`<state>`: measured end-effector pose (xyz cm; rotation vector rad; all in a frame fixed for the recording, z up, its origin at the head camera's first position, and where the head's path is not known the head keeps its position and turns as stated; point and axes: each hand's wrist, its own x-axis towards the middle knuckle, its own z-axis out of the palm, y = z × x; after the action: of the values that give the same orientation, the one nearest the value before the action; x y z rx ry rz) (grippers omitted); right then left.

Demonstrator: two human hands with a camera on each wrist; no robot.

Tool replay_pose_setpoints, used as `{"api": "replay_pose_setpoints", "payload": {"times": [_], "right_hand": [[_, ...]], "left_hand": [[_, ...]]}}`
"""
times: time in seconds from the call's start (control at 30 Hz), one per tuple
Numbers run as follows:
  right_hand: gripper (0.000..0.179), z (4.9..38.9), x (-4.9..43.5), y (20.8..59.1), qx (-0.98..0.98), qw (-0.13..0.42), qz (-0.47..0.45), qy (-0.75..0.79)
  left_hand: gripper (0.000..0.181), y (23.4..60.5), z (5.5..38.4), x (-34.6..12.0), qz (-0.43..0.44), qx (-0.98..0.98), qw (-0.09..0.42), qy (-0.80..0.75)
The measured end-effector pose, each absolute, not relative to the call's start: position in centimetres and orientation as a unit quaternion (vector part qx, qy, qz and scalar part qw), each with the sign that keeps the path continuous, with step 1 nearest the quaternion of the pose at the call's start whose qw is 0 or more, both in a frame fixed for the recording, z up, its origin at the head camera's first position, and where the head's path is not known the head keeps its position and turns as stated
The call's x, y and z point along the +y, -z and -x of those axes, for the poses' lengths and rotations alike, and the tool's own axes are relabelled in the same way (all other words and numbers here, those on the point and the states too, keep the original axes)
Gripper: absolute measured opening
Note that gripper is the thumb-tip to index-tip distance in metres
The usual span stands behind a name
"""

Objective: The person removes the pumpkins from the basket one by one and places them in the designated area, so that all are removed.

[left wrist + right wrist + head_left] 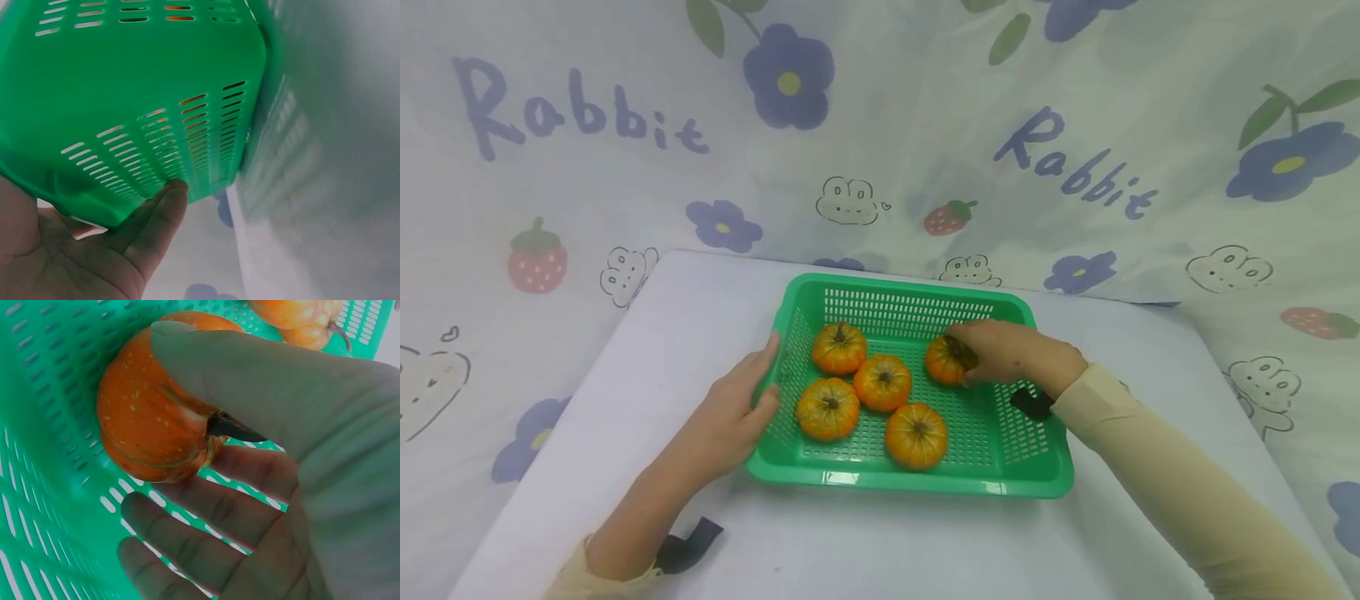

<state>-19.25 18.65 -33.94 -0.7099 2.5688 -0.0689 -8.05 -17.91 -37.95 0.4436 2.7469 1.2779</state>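
My right hand [1003, 354] reaches into a green plastic basket [910, 483] and holds a small orange pumpkin [150, 419] near its right end. In the right wrist view the thumb lies over the pumpkin and the index and middle fingers are at its other side; the remaining fingers are spread beside it. The pumpkin's dark stem points toward the palm. My left hand [730, 421] grips the basket's left rim, its thumb at the rim and its fingers [159, 228] along the slotted outer wall.
Several more small pumpkins [883, 382] sit together in the left and middle part of the basket. The basket stands on a white-covered table [850, 550]. Behind it hangs a pale curtain [880, 125] printed with flowers, strawberries and rabbits.
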Motion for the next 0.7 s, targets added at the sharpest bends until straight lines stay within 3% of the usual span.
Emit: {"api": "replay_pose_setpoints", "payload": {"times": [0.7], "right_hand": [[0.071, 19.49, 18.98, 34.18, 0.937, 0.234, 0.254, 0.057]], "left_hand": [[0.068, 37.63, 8.00, -18.01, -0.148, 0.895, 0.037, -0.420]]}}
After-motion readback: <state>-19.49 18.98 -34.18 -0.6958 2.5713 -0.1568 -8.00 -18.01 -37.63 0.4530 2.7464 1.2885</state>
